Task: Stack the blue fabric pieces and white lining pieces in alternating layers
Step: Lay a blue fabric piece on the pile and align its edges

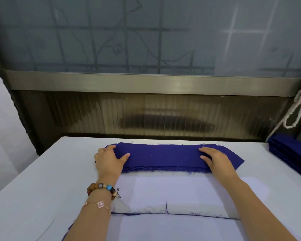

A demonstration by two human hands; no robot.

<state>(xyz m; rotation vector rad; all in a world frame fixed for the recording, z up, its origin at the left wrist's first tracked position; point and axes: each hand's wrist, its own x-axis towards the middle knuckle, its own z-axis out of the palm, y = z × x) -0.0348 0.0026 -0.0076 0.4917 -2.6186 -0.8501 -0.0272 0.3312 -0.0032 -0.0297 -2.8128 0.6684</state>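
Holding blue fabric (163, 157) at the counter's (33, 188) far side: left hand (109, 159) curls round its end, right hand (215, 160) lies flat on top. White lining (172, 192) tops the near stack, blue edges beneath. Layering barely begun, I judge.

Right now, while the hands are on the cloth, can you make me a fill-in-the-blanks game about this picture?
1. The left hand and right hand both touch the frayed fabric stack, whose colour is ____.
2. The wooden beaded bracelet sits on the ____ wrist.
3. A second pile of dark blue fabric lies at the ____ edge of the white table.
4. The flat lining pieces nearest the person are coloured ____.

Missing words: blue; left; right; white.
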